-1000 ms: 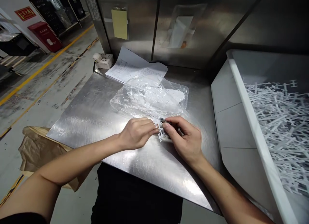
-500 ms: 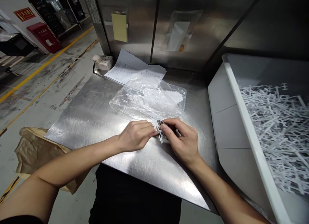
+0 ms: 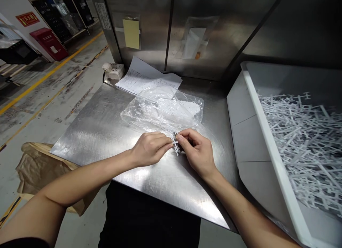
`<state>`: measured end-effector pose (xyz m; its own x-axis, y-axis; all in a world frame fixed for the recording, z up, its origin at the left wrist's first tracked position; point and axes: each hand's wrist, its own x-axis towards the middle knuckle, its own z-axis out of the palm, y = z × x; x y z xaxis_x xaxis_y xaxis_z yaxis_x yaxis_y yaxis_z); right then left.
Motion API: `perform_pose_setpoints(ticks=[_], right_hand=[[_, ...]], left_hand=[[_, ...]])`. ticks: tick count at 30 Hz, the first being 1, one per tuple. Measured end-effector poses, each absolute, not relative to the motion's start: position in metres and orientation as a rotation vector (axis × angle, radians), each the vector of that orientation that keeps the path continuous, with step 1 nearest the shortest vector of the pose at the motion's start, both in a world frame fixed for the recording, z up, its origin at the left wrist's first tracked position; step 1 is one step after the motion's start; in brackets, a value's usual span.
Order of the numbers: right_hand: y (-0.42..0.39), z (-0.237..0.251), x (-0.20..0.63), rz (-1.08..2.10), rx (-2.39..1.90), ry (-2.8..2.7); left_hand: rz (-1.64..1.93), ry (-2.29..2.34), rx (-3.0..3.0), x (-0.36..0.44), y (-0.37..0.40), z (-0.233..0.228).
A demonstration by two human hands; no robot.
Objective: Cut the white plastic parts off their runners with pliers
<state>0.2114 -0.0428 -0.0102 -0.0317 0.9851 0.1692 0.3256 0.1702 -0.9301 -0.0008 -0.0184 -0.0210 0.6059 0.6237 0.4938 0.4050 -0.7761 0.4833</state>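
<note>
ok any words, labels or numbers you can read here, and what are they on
Nothing can be read.
Red wall sign: yellow characters, too blurred.
Red box: white label, too small.
Paper sheets: printed table, too small.
Notice on the metal post: print, too blurred.
Yellow note: no writing shows.

Right hand [image 3: 197,152] shifted closer against left hand [image 3: 150,148] over plastic piece [image 3: 175,146]

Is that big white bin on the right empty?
No, the white bin holds a heap of white plastic frame pieces that fills much of its inside.
</note>
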Motion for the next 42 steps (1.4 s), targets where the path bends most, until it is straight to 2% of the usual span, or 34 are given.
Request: perform_pose_setpoints(ticks=[18,33,42], right_hand=[[-0.049,-0.002,0.209,0.823,-1.201,-1.608],[-0.053,0.002,0.206,0.824,-1.223,-1.638],[-0.046,-0.006,0.209,0.963,-1.295,-1.481]], left_hand=[[0.944,0.789,2.466,-0.003,-0.017,-0.019],[0.912,0.821,2.718,-0.001,-0.019,-0.019],[0.928,0.88,2.805,0.004,-0.022,-0.019]])
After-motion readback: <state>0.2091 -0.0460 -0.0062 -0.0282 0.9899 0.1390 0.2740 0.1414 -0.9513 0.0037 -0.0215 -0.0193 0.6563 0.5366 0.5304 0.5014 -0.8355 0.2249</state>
